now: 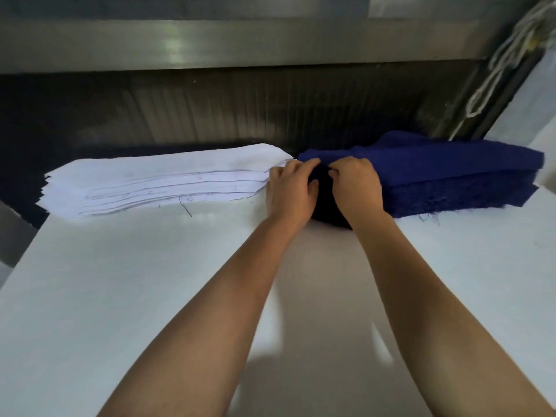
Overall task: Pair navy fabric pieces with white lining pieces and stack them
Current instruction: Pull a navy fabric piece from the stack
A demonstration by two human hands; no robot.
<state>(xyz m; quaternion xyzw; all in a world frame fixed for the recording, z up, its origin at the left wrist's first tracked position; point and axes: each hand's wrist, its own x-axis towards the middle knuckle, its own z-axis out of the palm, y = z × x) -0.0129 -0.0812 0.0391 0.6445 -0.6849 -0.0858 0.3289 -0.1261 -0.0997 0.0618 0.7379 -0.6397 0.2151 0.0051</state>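
A thick stack of navy fabric pieces (445, 173) lies at the far right of the white table (150, 281). To its left lies a fanned stack of white lining pieces (156, 182) with pen lines along their edges. My left hand (290, 191) and my right hand (356, 188) sit side by side at the near left end of the navy stack. Both have curled fingers that pinch the navy fabric at that end. The stack's corner under the hands is hidden in shadow.
Behind the table runs a dark ribbed wall under a metal ledge (240, 43). White cords (499, 64) hang at the upper right. More dark fabric (27, 188) lies under the left end of the white stack.
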